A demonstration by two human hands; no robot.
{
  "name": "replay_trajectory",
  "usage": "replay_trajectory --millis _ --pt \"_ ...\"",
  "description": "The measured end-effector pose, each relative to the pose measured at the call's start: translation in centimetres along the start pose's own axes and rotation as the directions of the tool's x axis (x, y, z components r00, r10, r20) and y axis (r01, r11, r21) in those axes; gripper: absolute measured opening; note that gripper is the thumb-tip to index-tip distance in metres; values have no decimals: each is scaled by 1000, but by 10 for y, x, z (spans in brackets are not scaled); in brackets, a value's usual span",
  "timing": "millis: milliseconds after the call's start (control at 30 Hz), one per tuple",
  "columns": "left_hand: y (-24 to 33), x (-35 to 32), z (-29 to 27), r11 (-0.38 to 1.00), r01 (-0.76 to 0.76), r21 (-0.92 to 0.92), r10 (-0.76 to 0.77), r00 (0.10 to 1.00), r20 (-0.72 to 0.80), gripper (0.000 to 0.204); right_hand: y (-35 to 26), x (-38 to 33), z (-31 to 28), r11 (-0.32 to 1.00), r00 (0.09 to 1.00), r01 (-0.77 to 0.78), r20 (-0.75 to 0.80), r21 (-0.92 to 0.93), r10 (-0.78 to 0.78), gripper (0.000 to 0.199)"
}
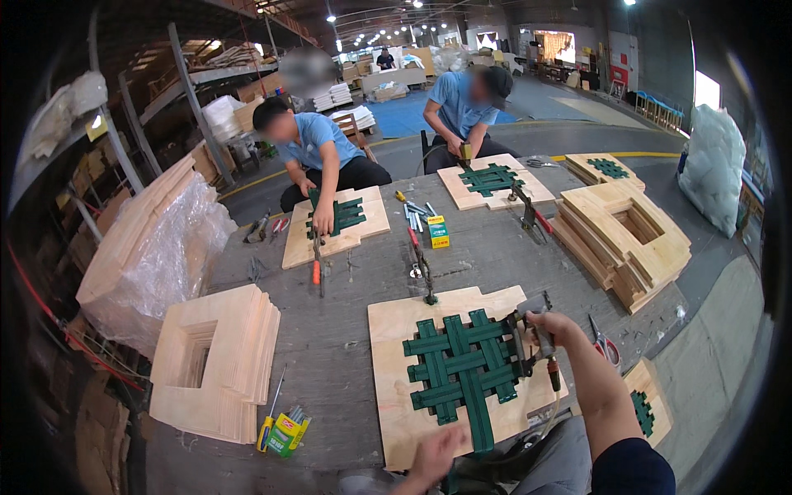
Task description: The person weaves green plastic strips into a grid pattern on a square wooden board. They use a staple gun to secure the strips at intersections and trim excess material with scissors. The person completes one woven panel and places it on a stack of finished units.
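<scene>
My right hand is wrapped round the handle of a pneumatic staple gun with an air hose fitting at its base. The gun sits at the right edge of dark green webbing straps, woven over and under each other across a pale plywood panel. One strap runs long past the panel's near edge. My left hand is over that near edge, just left of the long strap; motion blurs its fingers, so its grip is unclear. A clamp with a red handle stands at the panel's far edge.
Stacked plywood frames stand at left and right. A screwdriver and a yellow-green staple box lie near left; scissors lie at right. Across the table, two people work on similar panels, one with a staple gun.
</scene>
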State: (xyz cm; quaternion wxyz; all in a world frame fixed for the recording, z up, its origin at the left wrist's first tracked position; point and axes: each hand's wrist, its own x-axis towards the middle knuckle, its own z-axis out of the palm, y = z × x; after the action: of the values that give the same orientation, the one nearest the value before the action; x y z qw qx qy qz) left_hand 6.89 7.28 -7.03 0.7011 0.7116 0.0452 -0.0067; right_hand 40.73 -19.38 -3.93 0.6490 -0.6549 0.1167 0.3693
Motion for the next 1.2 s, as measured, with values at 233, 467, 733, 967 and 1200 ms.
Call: replay_trajectory --millis 233,467,733,967,1200 --pt "-25 -84 68 672 543 -504 -590 804 81 53 -2 -34 -2 578 915 -140 -328 -804 -236 64" --pt "-45 -32 68 687 584 -432 -595 794 127 24 62 -109 37 565 710 425 -127 -707 -693 40" --pt "-17 -89 82 875 433 -217 -380 892 247 23 186 -152 114 996 975 9 223 -92 12 45" --pt "-13 -126 85 857 500 123 -514 814 269 27 194 -133 155 912 957 -153 287 381 41 32" --pt "14 -56 34 393 -283 875 244 950 197 62 224 -168 170 982 997 60 32 178 -66 26"
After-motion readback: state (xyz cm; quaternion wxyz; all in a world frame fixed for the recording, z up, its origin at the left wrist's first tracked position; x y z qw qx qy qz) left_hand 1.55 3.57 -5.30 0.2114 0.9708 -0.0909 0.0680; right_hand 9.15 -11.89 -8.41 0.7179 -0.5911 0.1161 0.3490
